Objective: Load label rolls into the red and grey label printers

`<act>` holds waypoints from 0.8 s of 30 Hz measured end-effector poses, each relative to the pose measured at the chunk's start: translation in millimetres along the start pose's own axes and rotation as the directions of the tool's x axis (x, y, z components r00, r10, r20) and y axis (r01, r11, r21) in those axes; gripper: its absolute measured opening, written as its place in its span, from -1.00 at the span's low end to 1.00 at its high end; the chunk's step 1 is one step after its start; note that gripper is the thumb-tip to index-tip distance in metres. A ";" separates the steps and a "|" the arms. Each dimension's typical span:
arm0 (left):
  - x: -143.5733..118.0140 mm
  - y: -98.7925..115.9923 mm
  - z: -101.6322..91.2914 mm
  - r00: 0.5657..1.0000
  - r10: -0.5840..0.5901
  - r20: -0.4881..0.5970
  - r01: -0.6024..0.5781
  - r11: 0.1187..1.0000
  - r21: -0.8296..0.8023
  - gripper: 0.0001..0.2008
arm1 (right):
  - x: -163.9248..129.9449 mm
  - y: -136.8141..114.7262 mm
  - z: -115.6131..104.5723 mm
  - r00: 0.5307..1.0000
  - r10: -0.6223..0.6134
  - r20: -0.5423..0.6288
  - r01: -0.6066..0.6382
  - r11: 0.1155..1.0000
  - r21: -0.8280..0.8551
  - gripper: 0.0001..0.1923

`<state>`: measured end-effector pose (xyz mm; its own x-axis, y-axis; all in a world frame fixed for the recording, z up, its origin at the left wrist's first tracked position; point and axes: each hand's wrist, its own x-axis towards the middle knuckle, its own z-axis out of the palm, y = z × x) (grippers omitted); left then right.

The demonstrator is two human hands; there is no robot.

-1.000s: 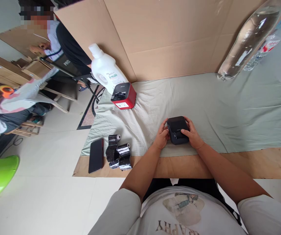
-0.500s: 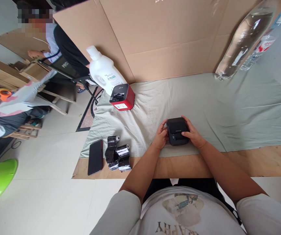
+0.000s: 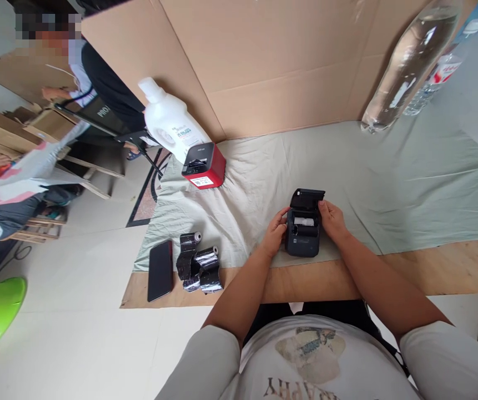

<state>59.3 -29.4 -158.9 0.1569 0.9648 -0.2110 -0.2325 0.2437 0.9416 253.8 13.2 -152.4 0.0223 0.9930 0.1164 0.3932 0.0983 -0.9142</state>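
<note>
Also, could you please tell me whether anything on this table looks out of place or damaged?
Yes. Near the front-left corner of the wooden table, the glossy black film rolls lie partly unwound in an overlapping heap, which looks untidy. The pale green cloth is wrinkled too. I cannot tell whether the film is damaged.

Workroom, apparently; cardboard partition (image 3: 284,61) (co-workers (image 3: 105,83) beyond)
</note>
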 end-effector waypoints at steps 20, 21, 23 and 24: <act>-7.1 4.4 12.6 0.896 0.364 -0.255 -0.106 0.733 0.672 -0.56 | 4.0 18.9 12.3 0.968 -0.236 0.087 0.251 0.921 -0.298 -0.52; -5.4 7.0 13.7 0.905 0.333 -0.265 -0.080 0.744 0.663 -0.62 | 4.0 18.8 12.0 0.968 -0.234 0.089 0.250 0.921 -0.299 -0.52; -3.9 14.0 16.2 0.918 0.274 -0.288 -0.030 0.770 0.637 -0.75 | 4.1 18.5 11.5 0.969 -0.231 0.091 0.248 0.921 -0.300 -0.52; -4.8 17.9 17.6 0.920 0.263 -0.290 -0.025 0.779 0.626 -0.80 | 4.2 18.4 11.3 0.969 -0.231 0.091 0.248 0.921 -0.301 -0.51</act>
<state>71.3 -31.3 -136.5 -0.1953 0.9805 -0.0231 0.4163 0.1042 0.9032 250.8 19.9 -173.1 -0.1531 0.9452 0.2882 0.6443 0.3167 -0.6961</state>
